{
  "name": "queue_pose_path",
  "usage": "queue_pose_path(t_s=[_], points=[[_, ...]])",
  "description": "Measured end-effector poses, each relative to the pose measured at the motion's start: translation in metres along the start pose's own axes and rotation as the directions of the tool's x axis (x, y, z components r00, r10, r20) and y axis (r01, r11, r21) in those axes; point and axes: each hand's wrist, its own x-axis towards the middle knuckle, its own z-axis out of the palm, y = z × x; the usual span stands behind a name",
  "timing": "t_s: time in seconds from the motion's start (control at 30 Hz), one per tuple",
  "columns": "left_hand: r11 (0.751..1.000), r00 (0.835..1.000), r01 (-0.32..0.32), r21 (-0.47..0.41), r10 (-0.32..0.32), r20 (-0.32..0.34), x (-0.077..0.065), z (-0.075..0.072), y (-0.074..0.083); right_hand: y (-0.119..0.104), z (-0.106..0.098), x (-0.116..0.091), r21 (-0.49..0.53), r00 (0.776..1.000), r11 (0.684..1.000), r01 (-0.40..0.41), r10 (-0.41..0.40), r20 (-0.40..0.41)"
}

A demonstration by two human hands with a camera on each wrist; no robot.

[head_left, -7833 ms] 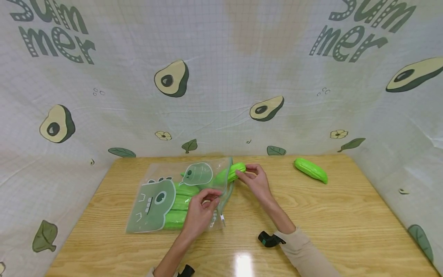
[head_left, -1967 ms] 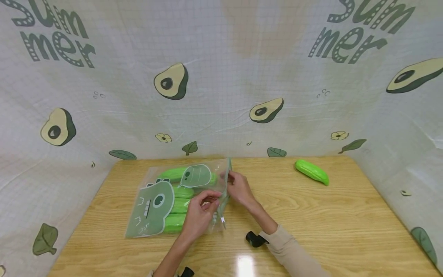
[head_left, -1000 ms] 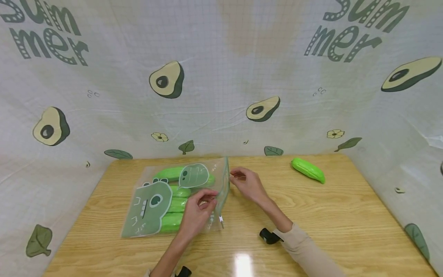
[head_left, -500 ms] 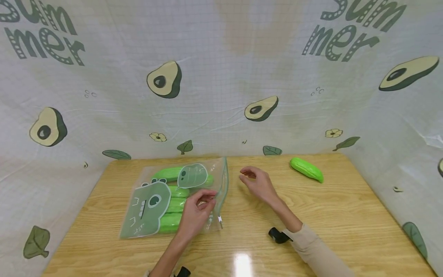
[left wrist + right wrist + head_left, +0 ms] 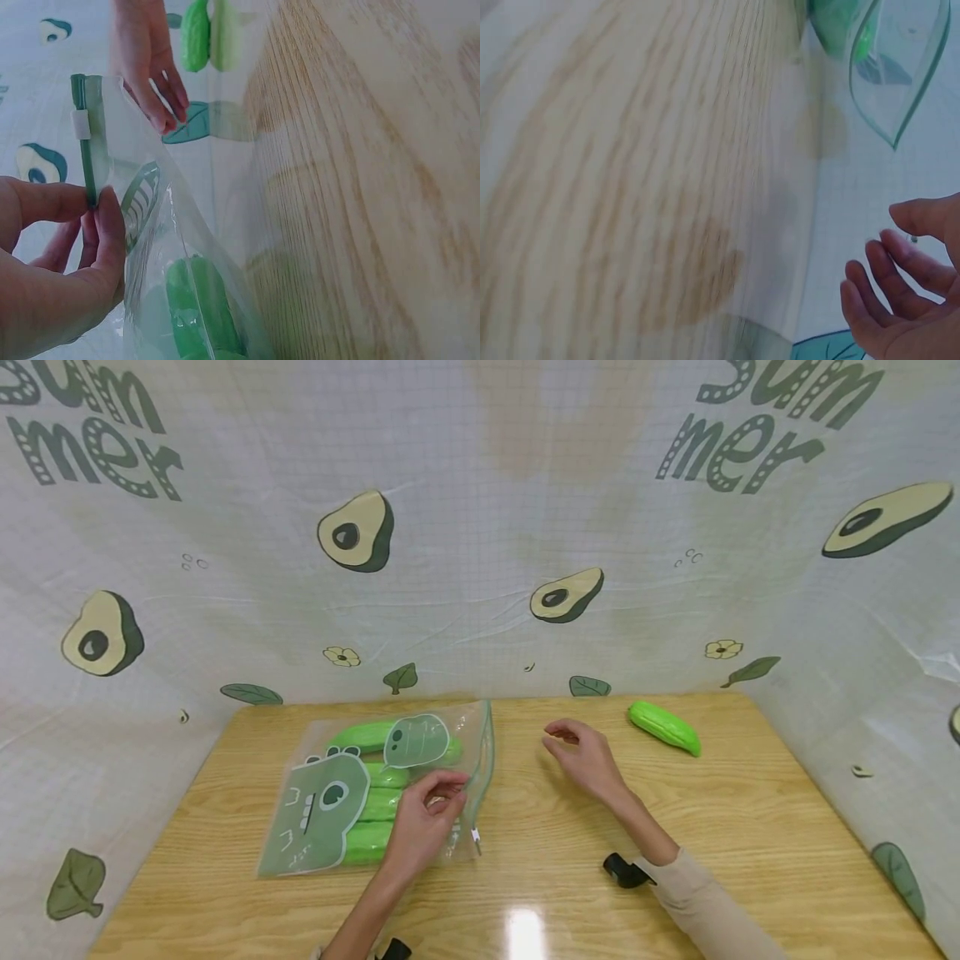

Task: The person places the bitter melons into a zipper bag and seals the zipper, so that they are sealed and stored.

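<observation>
A clear zip bag (image 5: 315, 839) with green cartoon monsters lies on the left half of the table. Inside are several bright green ridged vegetables (image 5: 369, 842), shaped like bitter melons. My left hand (image 5: 423, 818) pinches the upper layer of the bag at its green zip edge (image 5: 85, 161), holding the mouth partly apart. To the right of the mouth, my right hand (image 5: 588, 764) hovers with relaxed, slightly bent fingers and nothing in them. Beyond it, one more bitter-melon-shaped vegetable (image 5: 664, 727) lies at the back right.
The wooden table (image 5: 720, 835) ends at a pale patterned cloth (image 5: 465, 635) that rises behind and at both sides. A white zip slider (image 5: 476, 836) sits at the near end of the bag's edge.
The green vegetable that my right hand held at the bag's mouth now lies inside at the top. My right hand has withdrawn rightward, fingers loosened. My left hand keeps its pinch.
</observation>
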Motion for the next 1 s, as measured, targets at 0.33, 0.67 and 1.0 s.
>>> queue_pose_path(t_s=[0.33, 0.67, 1.0], points=[[1.000, 1.000, 0.013, -0.007, -0.014, -0.016, 0.000, 0.000, 0.000, 0.011, -0.016, -0.002, -0.065, 0.999, 0.998, 0.017, -0.019, -0.036], [1.000, 1.000, 0.025, 0.001, -0.025, -0.012, 0.000, 0.002, -0.001, 0.023, -0.035, -0.001, -0.144, 0.997, 0.989, 0.026, -0.035, -0.062], [0.999, 0.999, 0.044, -0.007, -0.044, -0.002, -0.002, 0.003, -0.006, 0.035, -0.048, 0.004, -0.192, 0.993, 0.981, 0.044, -0.064, -0.101]])
